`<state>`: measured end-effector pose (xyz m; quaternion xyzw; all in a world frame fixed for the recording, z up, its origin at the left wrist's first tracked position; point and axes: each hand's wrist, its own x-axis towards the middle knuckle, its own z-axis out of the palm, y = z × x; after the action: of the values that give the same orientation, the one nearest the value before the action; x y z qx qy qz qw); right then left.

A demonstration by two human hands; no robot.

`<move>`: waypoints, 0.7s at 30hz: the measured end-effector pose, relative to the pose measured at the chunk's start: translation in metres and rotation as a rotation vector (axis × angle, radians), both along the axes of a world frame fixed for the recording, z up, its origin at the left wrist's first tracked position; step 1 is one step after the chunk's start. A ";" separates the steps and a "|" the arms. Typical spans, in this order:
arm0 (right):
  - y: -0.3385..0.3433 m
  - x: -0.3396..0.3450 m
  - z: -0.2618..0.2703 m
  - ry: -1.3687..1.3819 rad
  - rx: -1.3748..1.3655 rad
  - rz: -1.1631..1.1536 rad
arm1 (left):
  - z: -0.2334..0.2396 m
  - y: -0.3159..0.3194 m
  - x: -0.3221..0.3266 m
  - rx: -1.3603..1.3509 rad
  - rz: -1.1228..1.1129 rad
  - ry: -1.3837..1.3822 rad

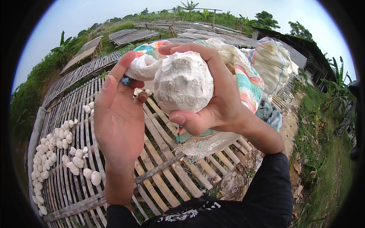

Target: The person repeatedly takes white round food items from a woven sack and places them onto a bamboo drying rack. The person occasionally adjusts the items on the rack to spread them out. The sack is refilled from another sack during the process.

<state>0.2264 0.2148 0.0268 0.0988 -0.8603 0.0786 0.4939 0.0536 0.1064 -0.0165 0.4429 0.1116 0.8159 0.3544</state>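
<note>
My right hand (219, 94) grips a rough, round white lump (184, 82), held up close to the camera with the thumb below and fingers over the top. To its left my left hand (119, 122) is raised, palm showing and fingers apart, holding nothing. Behind both hands lies an open woven plastic sack (248, 82) with coloured stripes, its inside partly hidden. Many smaller whitish lumps (45, 156) lie in a curved band on the slatted bamboo rack (165, 154) at the left, with several more (77, 162) beside them.
A full, upright cream woven sack (271, 62) stands at the back right. Crumpled blue-grey plastic (269, 114) lies below it. More bamboo racks (134, 35) extend behind. A grassy strip (322, 142) runs along the right, near a dark-roofed shed (316, 54).
</note>
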 end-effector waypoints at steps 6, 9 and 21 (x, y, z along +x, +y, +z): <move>0.086 -0.015 0.035 -0.385 -1.111 0.936 | 0.016 0.006 -0.024 0.023 0.176 0.103; 0.114 -0.033 0.032 -1.035 -0.856 0.556 | 0.026 0.012 -0.031 0.080 0.098 0.130; 0.240 -0.116 0.003 -0.699 0.364 -1.057 | 0.024 -0.002 -0.055 0.067 0.035 0.185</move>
<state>0.1103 0.4544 0.0299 -0.2863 -0.9022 -0.2939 0.1329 -0.0018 0.1043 0.0074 0.5261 0.1241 0.7808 0.3134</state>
